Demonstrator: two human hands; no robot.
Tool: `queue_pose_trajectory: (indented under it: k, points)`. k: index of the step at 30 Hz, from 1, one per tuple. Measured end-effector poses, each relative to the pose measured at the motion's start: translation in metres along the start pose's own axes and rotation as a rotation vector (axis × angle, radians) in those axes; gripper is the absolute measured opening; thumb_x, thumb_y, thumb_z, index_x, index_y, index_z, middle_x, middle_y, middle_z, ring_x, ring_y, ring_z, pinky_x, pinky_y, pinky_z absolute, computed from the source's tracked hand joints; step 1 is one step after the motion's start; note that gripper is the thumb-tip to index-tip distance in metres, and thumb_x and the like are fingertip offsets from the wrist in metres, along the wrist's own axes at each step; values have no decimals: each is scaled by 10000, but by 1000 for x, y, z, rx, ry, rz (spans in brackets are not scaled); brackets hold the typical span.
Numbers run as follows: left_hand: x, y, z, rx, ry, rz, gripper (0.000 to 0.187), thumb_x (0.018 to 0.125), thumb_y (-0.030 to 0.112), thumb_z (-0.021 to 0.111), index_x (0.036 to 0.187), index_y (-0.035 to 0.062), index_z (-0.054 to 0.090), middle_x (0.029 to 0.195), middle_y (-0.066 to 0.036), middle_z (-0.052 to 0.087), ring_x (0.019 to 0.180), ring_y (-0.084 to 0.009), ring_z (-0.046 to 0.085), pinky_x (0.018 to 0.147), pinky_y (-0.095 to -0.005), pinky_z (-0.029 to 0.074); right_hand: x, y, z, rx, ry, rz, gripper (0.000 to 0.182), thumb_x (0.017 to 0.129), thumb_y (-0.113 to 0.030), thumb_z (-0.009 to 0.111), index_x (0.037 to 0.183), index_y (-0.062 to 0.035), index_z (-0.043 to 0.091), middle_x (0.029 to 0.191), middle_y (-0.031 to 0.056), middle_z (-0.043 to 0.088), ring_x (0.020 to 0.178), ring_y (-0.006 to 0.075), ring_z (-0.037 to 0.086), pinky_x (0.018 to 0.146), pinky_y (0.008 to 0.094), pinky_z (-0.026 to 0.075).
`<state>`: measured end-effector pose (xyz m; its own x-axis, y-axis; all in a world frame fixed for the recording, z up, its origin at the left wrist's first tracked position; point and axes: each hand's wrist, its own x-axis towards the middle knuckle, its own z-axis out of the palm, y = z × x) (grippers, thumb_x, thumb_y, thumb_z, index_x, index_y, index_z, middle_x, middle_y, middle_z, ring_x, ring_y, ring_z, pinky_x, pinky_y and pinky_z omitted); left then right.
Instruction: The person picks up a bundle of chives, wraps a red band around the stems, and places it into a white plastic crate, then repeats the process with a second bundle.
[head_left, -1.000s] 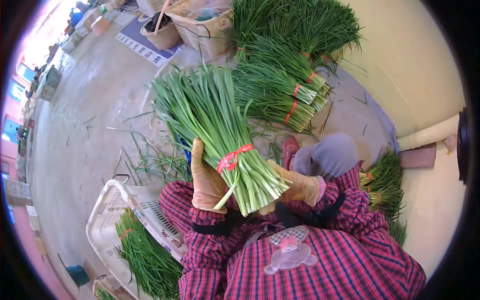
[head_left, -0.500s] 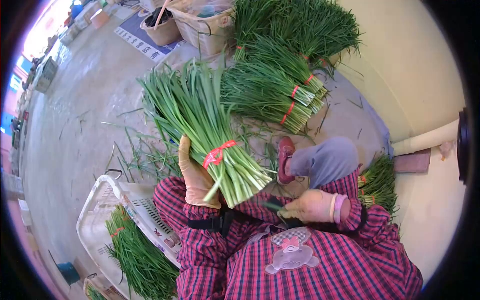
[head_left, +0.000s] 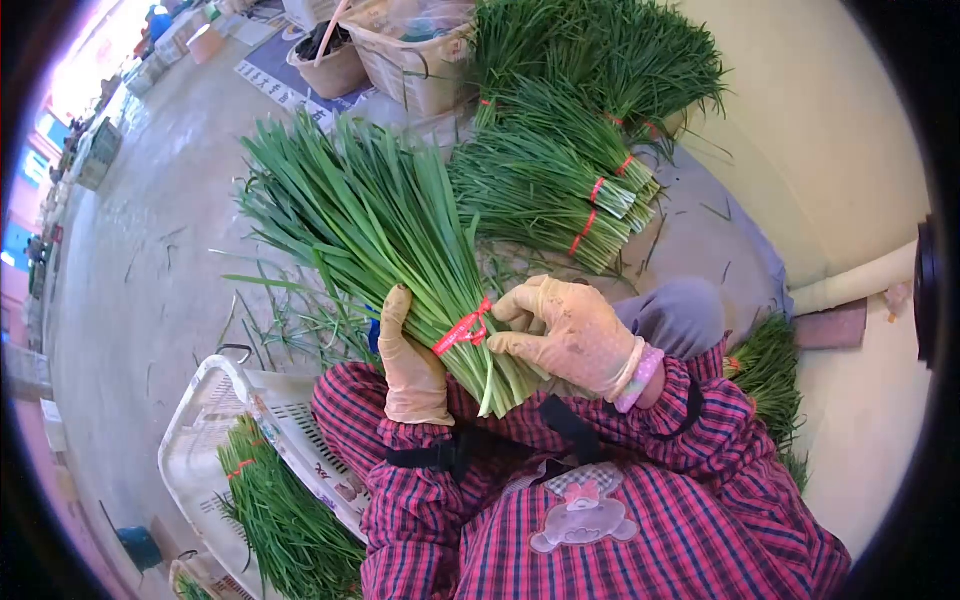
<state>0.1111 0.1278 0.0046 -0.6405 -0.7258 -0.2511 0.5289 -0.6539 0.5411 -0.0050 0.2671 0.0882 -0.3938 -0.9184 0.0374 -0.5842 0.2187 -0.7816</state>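
A thick bunch of garlic chives point(head_left: 385, 225) lies tilted over my lap, leaves to the upper left and pale cut stems toward me. Around its stems runs a red tie point(head_left: 460, 332) with a knot. My left hand point(head_left: 412, 372), in a cream glove, is closed round the bunch from the left and below; its thumb shows and the other fingers are hidden behind the stems. From the right, my gloved right hand point(head_left: 575, 338) has its fingers bent against the stems beside the knot, thumb and forefinger touching the bunch.
Several tied bunches point(head_left: 560, 190) lie piled on a sheet ahead. A white plastic basket point(head_left: 215, 375) at my left holds more chives point(head_left: 280, 510). Loose leaves point(head_left: 310, 330) litter the floor. Farther off stand a tub point(head_left: 330, 72) and a crate point(head_left: 425, 70); a pale wall point(head_left: 830, 150) rises right.
My right hand has moved up and left from my lap onto the tied stems; the dark green bit in it is no longer seen. The bunch has shifted slightly, its leaves spread farther left.
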Motion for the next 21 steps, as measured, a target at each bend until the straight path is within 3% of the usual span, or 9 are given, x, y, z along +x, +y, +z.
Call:
queue_pose_trajectory:
  k: [2, 4, 12, 14, 18, 21]
  points:
    - [0, -1, -2, 27, -2, 5, 456, 908, 335, 600, 1242, 29, 554, 1170, -144, 644, 1024, -293, 643, 918, -448, 526, -1, 5, 11, 26, 25, 9, 254, 848, -253, 703, 974, -38, 650, 843, 142, 640, 779, 288, 655, 702, 370, 521]
    - [2, -4, -3, 9, 2, 16, 452, 909, 326, 599, 1242, 24, 553, 1166, -142, 647, 1026, -295, 644, 926, -450, 523, 0, 7, 14, -156, 157, -98, 179, 855, -201, 662, 939, -44, 640, 818, 138, 636, 766, 313, 654, 679, 401, 521]
    - [8, 0, -2, -74, 24, -29, 388, 931, 255, 592, 1244, 27, 568, 1177, -128, 646, 1044, -284, 648, 938, -453, 531, -42, -3, -10, -320, 40, -159, 104, 847, -175, 625, 833, -76, 598, 724, 113, 601, 671, 317, 629, 598, 416, 505]
    - [12, 1, -6, -82, 54, -40, 370, 931, 257, 597, 1228, 37, 575, 1167, -129, 652, 1030, -286, 654, 922, -452, 539, -67, -4, -30, -136, -236, -51, 113, 837, -175, 659, 833, -71, 615, 699, 99, 600, 631, 284, 620, 585, 385, 499]
    - [20, 0, -16, -102, 145, -63, 332, 920, 249, 626, 1188, 55, 591, 1138, -129, 663, 986, -294, 665, 868, -453, 563, -122, -3, -74, 121, -460, 164, 116, 817, -155, 754, 845, -63, 689, 752, 59, 683, 647, 155, 661, 591, 291, 510]
    - [25, -3, -29, -192, 227, -88, 374, 904, 287, 663, 1183, 50, 588, 1137, -140, 657, 991, -320, 653, 891, -486, 548, -155, 7, -113, 451, -677, 178, 89, 806, -72, 765, 854, -23, 708, 827, 87, 712, 735, 154, 680, 648, 292, 525]
